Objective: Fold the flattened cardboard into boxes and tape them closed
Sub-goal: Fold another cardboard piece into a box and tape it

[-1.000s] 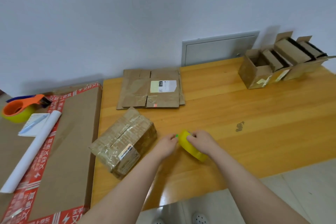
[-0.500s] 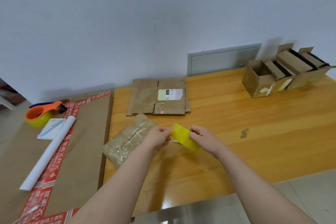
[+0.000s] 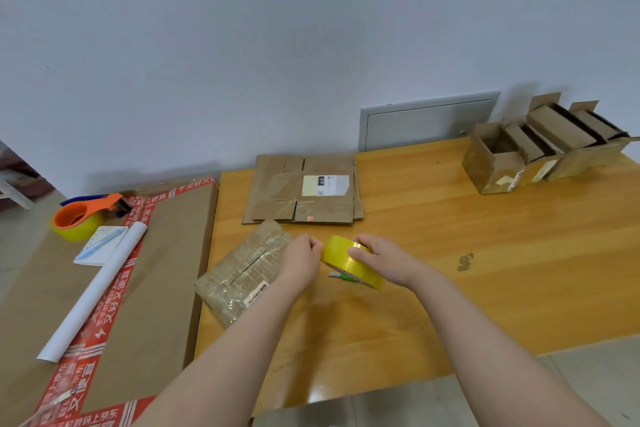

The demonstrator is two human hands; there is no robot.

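R hand [image 3: 384, 258] grips tape roll [image 3: 349, 262], L hand [image 3: 301, 262] pinches edge.

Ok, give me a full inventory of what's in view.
table: one, wooden, centre-right
large carton: one, brown with red tape, left of table
tape roll: one, yellow, held over table
taped box: one, brown, on table beside roll
flattened cardboard: one stack, brown, table's far side
open boxes: cluster, brown, table's far right
tape dispenser: one, orange, on carton's far end
paper roll: one, white, on carton
left hand: one, pinches roll's edge
right hand: one, grip round roll
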